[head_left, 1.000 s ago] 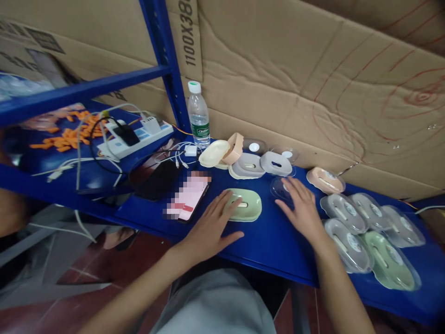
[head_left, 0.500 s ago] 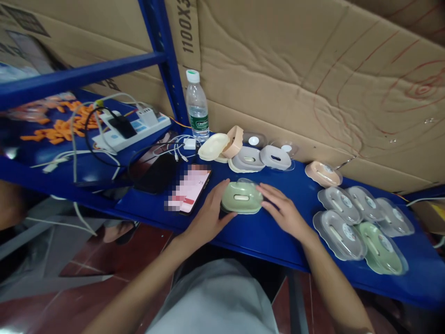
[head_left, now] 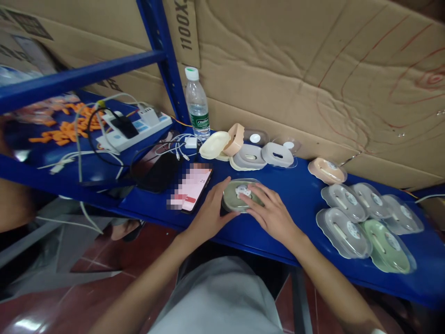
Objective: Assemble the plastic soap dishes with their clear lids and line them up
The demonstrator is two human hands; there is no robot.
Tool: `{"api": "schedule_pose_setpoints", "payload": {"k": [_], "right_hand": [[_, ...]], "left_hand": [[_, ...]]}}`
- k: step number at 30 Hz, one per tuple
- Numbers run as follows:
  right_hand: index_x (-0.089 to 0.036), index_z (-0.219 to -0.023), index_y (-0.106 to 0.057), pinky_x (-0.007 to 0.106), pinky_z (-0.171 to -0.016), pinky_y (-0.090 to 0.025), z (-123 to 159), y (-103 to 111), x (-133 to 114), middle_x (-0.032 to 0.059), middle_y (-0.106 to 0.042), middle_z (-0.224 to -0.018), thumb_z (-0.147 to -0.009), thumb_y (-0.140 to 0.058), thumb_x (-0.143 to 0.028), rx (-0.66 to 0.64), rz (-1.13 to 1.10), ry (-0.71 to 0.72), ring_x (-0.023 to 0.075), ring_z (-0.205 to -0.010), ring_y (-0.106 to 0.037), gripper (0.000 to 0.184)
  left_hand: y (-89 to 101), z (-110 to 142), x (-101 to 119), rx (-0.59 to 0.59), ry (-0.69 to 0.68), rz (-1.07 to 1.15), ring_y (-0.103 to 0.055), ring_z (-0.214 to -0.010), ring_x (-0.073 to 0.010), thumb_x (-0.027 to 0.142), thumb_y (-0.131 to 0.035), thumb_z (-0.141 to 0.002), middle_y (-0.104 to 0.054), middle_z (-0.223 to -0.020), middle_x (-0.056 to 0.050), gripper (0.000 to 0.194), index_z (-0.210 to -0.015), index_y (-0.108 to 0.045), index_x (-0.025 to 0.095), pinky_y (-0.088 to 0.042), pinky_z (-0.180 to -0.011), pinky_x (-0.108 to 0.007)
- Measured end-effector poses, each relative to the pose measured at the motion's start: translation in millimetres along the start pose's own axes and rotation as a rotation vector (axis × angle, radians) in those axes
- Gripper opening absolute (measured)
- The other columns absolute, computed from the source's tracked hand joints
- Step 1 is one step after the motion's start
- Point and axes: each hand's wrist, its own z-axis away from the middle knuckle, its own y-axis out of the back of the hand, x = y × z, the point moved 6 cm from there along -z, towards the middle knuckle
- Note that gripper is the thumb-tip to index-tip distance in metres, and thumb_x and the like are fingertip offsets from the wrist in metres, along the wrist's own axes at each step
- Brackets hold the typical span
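A green oval box (head_left: pixel 233 197) lies on the blue shelf (head_left: pixel 278 232) in front of me, with a clear lid and a white sticker on top. My left hand (head_left: pixel 208 215) cups its left end, thumb along the far edge and fingers curled round the near side. My right hand (head_left: pixel 273 214) lies on the lid from the right, fingers stretched and spread over it.
At the right lie several lidded oval boxes (head_left: pixel 351 222) in grey and green, plus a peach one (head_left: pixel 327 170). Loose box halves (head_left: pixel 250 157) and a water bottle (head_left: pixel 196 105) stand at the back. A phone (head_left: pixel 191 188), a dark pouch (head_left: pixel 156 171), a power strip (head_left: pixel 135 132) and cables sit at the left.
My right hand brought a clear lid from the right and set it over the green box. My left hand slid from the box's top to its left end.
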Motion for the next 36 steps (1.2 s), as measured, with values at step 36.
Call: {"api": "schedule_pose_setpoints", "payload": {"k": [36], "right_hand": [[-0.016, -0.146, -0.065, 0.047, -0.121, -0.044, 194.2, 134.8, 216.8, 0.0218, -0.063, -0.15, -0.101, -0.066, -0.042, 0.287, 0.494, -0.891, 0.0332, -0.14, -0.06, 0.052]], "left_hand": [[-2.6, -0.1, 5.3, -0.085, -0.074, -0.114, -0.062, -0.138, -0.0312, 0.04, -0.062, -0.105, -0.062, -0.15, -0.008, 0.038, -0.141, -0.065, 0.032, -0.052, -0.117, -0.056]]}}
